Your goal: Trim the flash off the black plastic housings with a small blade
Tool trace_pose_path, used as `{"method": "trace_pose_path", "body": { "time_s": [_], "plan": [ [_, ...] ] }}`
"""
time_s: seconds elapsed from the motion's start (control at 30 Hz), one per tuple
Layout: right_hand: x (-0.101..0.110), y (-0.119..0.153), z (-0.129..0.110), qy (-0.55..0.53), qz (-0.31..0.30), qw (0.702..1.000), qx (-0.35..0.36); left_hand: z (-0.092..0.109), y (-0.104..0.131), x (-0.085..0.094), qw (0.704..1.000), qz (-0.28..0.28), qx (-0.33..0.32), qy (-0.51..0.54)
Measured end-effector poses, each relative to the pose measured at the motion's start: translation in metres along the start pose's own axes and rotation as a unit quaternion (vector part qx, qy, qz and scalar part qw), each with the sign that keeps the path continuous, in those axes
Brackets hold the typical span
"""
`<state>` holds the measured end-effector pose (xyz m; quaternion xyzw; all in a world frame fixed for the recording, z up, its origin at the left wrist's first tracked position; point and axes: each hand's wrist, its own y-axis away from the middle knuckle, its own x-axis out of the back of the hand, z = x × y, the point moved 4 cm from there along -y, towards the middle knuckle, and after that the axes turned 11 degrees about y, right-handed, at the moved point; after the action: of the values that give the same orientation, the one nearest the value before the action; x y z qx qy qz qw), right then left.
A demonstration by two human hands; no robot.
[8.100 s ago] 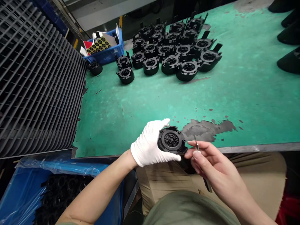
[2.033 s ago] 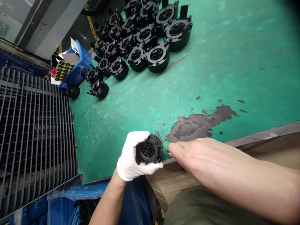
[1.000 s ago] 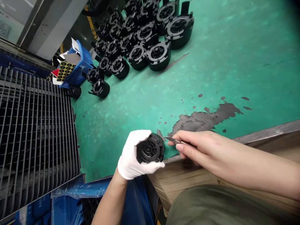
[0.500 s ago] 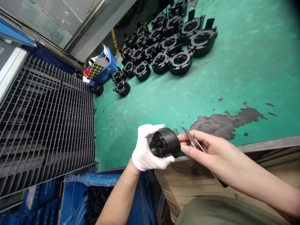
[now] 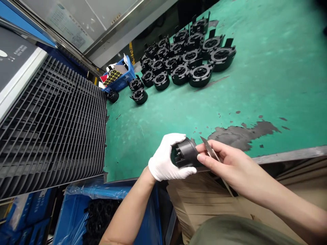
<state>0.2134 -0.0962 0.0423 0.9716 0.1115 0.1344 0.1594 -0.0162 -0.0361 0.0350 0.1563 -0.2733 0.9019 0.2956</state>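
Observation:
My left hand [image 5: 165, 160], in a white glove, curls around a round black plastic housing [image 5: 188, 153] just above the near edge of the green table. The housing is tilted on its side, with small prongs facing the glove's palm. My bare right hand [image 5: 224, 160] pinches a slim metal tool [image 5: 209, 147] with a slanted, pointed, blade-like tip; its exact kind is unclear. The tip points up and away from me. My right fingertips meet the far side of the housing, and whether they press on it is hard to see.
Several similar black housings [image 5: 200, 73] stand in rows on the green table [image 5: 163, 117]. A blue basket [image 5: 122, 80] holds round stickers. A dark slatted rack [image 5: 58, 126] stands on the left. Below, a plastic-lined blue crate [image 5: 70, 207] contains black parts. Worn grey patches mark the table.
The housing has turned in my left hand, showing more of its smooth side wall. Both hands stay close together. The camera view has shifted slightly.

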Motion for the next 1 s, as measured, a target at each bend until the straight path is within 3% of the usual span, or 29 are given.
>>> {"method": "trace_pose_path", "body": {
  "time_s": [0.47,0.63,0.77,0.83,1.0],
  "plan": [
    [-0.001,0.001,0.008,-0.098,-0.026,0.994,-0.027,-0.022,0.009,-0.003,0.985,0.000,0.138,0.104],
    [0.010,0.007,-0.006,0.013,0.037,0.996,0.074,-0.020,0.005,0.002,0.980,0.014,0.153,0.129],
    [0.014,0.013,-0.026,0.150,0.089,0.953,0.248,-0.008,-0.002,0.001,0.983,0.021,0.161,0.083],
    [0.012,0.016,-0.028,0.171,0.100,0.934,0.296,-0.004,-0.005,0.000,0.985,0.021,0.160,0.063],
    [0.014,0.017,-0.011,0.180,0.123,0.945,0.243,-0.003,-0.009,-0.002,0.990,0.017,0.142,0.011]
  ]
}}
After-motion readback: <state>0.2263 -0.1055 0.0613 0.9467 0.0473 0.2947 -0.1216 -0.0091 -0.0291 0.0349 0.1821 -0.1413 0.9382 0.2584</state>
